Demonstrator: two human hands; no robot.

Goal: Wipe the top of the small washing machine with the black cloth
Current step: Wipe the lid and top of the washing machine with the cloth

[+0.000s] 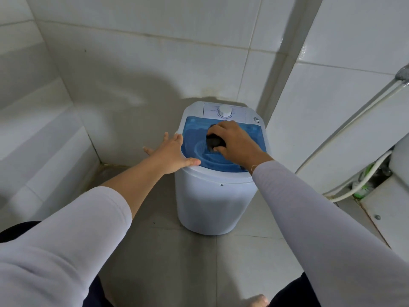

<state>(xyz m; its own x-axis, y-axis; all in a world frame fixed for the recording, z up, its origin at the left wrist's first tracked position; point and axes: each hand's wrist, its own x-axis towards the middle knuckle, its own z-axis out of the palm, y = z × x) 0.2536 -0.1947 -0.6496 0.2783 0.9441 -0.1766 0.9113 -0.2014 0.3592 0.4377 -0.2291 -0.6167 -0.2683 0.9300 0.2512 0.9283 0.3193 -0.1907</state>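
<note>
Fingers of the right hand (235,140) curl tight around a bunched black cloth (214,141), pressing it onto the translucent blue lid (197,138) of the small white plastic washing machine (212,202). The left hand (171,155) lies flat and spread on the machine's left rim, holding nothing. A white round dial (225,111) sits behind the lid, near the tiled wall (155,63).

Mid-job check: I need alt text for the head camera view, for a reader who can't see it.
A person's right hand presses a bunched black cloth onto the blue translucent lid of a small white washing machine on a tiled floor. The left hand lies open against the machine's left rim. A white dial sits behind the lid, and a hose hangs on the right wall.
</note>
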